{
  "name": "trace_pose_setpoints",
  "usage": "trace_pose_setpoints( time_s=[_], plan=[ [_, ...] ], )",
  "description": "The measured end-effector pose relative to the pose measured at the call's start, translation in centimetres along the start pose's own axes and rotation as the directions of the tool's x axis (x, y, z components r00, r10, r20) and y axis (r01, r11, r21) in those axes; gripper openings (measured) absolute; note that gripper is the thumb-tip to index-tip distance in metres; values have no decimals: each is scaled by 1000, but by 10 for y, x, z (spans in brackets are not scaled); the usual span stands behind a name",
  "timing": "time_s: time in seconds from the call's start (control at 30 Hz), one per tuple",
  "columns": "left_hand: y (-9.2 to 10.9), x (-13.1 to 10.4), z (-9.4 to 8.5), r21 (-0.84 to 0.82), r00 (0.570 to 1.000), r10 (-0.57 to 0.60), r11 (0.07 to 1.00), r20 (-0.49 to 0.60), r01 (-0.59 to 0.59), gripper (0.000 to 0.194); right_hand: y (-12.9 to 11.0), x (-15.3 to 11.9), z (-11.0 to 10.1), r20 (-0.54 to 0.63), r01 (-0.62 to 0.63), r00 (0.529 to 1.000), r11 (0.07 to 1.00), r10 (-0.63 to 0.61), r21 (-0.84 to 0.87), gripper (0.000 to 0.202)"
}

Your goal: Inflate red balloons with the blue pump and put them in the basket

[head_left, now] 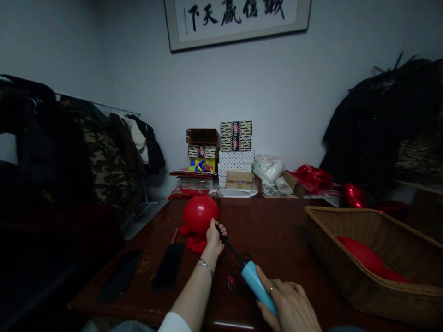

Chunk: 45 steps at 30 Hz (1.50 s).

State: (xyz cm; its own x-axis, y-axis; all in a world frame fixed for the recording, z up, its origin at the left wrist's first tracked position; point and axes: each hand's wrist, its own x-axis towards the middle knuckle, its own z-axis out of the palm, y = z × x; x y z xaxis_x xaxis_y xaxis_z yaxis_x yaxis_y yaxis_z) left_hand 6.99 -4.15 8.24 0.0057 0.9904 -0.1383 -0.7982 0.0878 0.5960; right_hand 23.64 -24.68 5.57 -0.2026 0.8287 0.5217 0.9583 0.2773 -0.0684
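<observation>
My left hand (214, 237) pinches the neck of a partly inflated red balloon (200, 213) onto the black nozzle of a hand pump. My right hand (290, 305) grips the light blue barrel of that pump (256, 283), whose black rod runs up and left to the balloon. A small heap of flat red balloons (194, 240) lies on the dark wooden table (277, 230) just under the inflated one.
A wicker basket (367, 276) holding an inflated red balloon (367, 258) stands at the right. Two dark phones (168, 266) lie left of my arm. Stacked boxes (235, 152), bags and red foil sit at the far edge. Coats hang on a rack at left.
</observation>
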Motion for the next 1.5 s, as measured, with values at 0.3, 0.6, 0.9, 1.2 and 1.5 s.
trace_pose_setpoints(
  time_s=[0.3,0.6,0.9,1.2,1.5],
  plan=[
    [-19,-15,2,19,1000,-28,999,-5,28,32,-27,44,-5,106,-124,986,992,127,-31,55],
    [-25,-18,1,59,998,-48,997,-41,51,33,-34,60,1,143,-140,978,988,149,-68,57],
    [-13,-2,-5,72,999,6,997,-44,-3,31,-31,36,5,64,-112,991,993,114,-34,53],
    [-1,1,-4,50,997,4,999,-74,-1,27,4,-12,14,7,38,999,998,-38,41,64],
    [-7,1,1,34,998,4,999,-56,-2,33,9,-20,10,-13,30,999,999,-30,17,67]
  ],
)
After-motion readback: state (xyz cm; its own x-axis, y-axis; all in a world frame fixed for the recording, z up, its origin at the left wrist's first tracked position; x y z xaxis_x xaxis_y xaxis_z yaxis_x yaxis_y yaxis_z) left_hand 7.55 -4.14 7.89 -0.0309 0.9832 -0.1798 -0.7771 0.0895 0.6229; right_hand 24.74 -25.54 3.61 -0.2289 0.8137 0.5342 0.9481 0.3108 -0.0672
